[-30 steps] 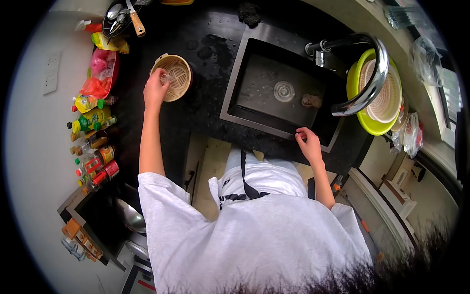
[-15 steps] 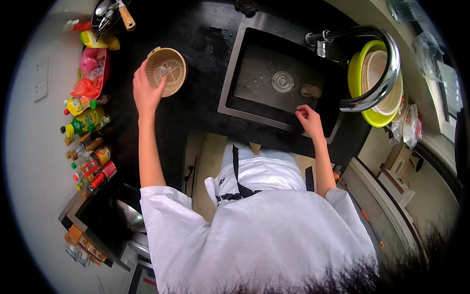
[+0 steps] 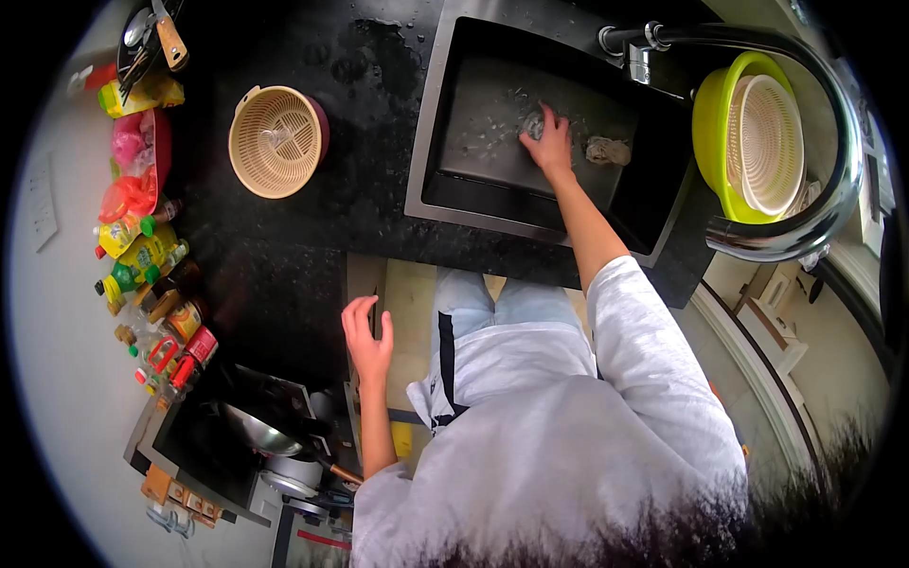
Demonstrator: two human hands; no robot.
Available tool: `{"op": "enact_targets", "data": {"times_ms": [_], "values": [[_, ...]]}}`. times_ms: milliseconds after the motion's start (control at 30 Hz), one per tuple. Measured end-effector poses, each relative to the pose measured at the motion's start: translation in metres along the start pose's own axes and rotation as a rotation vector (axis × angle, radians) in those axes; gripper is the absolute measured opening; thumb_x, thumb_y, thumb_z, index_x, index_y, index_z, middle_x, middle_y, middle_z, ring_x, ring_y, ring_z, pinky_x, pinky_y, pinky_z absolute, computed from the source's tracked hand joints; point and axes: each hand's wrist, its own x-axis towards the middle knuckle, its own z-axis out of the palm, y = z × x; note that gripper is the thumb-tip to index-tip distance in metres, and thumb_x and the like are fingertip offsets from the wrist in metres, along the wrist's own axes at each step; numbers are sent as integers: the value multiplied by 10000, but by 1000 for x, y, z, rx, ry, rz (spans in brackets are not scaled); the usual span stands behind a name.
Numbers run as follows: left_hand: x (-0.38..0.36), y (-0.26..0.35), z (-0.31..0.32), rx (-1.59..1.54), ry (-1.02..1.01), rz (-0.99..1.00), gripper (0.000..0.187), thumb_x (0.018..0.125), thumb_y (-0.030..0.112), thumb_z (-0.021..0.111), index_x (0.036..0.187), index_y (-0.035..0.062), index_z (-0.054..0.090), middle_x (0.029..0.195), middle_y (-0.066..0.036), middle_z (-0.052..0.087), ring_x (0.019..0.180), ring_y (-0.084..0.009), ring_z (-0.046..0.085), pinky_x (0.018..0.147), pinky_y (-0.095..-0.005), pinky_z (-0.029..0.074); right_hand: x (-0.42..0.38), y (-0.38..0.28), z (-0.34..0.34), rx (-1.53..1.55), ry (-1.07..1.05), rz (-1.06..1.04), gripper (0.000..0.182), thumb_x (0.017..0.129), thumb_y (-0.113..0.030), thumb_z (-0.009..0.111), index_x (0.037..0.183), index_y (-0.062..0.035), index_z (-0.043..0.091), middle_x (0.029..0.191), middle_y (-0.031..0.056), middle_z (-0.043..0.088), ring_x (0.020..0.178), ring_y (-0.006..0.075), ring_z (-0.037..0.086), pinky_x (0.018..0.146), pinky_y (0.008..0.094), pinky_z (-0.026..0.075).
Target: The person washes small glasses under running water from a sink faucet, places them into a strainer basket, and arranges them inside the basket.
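My right hand [image 3: 550,147] reaches down into the dark sink [image 3: 473,161], right over the round metal drain [image 3: 533,124]. Its thumb and fingers are apart, with part of the drain showing between them. A brownish crumpled clump [image 3: 607,150] lies on the sink floor to the right of the hand. My left hand [image 3: 367,336] hangs open in front of the counter edge, fingers spread and holding nothing. On the counter at the left stands a beige colander [image 3: 275,175] nested in a pinkish bowl, with a small clear piece inside it.
A black tap [image 3: 786,237] arches on the right, beside a lime-green basin [image 3: 710,133] with a white colander [image 3: 767,142] in it. Bottles [image 3: 142,256] and bags line the left wall. A pan [image 3: 260,431] sits at the lower left.
My left hand has let go of the beige colander and drawn back toward my body. My right hand has moved from the sink's front edge to the drain.
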Motion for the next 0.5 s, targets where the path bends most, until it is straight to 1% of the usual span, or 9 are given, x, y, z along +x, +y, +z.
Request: {"op": "enact_targets", "data": {"times_ms": [67, 100, 167, 200, 233, 267, 400, 467, 500], "values": [[-14, -6, 7, -18, -7, -57, 283, 882, 67, 660, 1161, 35, 625, 1162, -154, 582, 1099, -352, 563, 961, -427, 451, 0, 11, 2, 7, -38, -97, 829, 733, -278, 789, 1464, -227, 400, 1377, 235, 428, 1174, 481, 527, 1019, 497, 467], [-15, -5, 9, -22, -5, -58, 283, 882, 67, 660, 1161, 35, 625, 1162, -154, 582, 1099, -352, 563, 961, -427, 451, -1, 15, -1, 4, -38, -101, 829, 733, -278, 789, 1464, -227, 400, 1377, 235, 428, 1174, 481, 527, 1019, 497, 467], [-15, -4, 12, -62, -29, -86, 256, 898, 62, 643, 1153, 36, 631, 1158, -157, 584, 1066, -341, 580, 932, -416, 471, -4, 24, -5, 18, -84, -291, 871, 708, -202, 812, 1469, -234, 388, 1396, 227, 410, 1188, 470, 509, 1026, 507, 464], [-13, 0, 12, -59, -28, -90, 256, 898, 62, 643, 1153, 36, 631, 1158, -157, 584, 1066, -341, 580, 932, -416, 471, -9, 21, -7, 21, -89, -293, 871, 708, -202, 812, 1469, -234, 388, 1396, 227, 410, 1188, 470, 509, 1026, 507, 464], [-7, 6, 13, -84, -33, -83, 251, 902, 58, 638, 1152, 33, 631, 1156, -158, 586, 1047, -334, 589, 912, -409, 482, -15, 18, -11, -110, -149, -335, 892, 700, -153, 813, 1473, -237, 377, 1392, 215, 415, 1191, 461, 507, 1024, 502, 470], [-1, 12, 14, -112, -37, -75, 245, 907, 55, 632, 1151, 30, 631, 1154, -159, 587, 1027, -327, 597, 893, -402, 492, -19, 14, -15, -241, -206, -378, 915, 691, -103, 813, 1478, -240, 367, 1388, 204, 420, 1194, 452, 505, 1022, 498, 475], [14, 28, 19, -120, -37, 4, 241, 911, 51, 626, 1150, 27, 628, 1137, -150, 596, 981, -303, 614, 859, -391, 503, -32, 3, -9, -259, -198, -408, 904, 705, -35, 777, 1480, -248, 363, 1357, 195, 438, 1194, 428, 511, 996, 488, 497], [23, 38, 23, -128, -38, 10, 231, 900, 51, 632, 1130, 27, 635, 1108, -146, 617, 975, -311, 620, 865, -400, 497, -29, 3, -1, -314, -346, -591, 908, 706, 27, 737, 1481, -256, 356, 1328, 214, 450, 1212, 414, 515, 961, 486, 516], [28, 42, 26, -99, -40, 102, 225, 892, 49, 636, 1116, 29, 640, 1086, -142, 630, 975, -315, 622, 863, -403, 493, -32, -5, -3, -328, -415, -555, 902, 701, 40, 719, 1473, -244, 350, 1285, 229, 479, 1172, 422, 553, 937, 497, 521]]}}
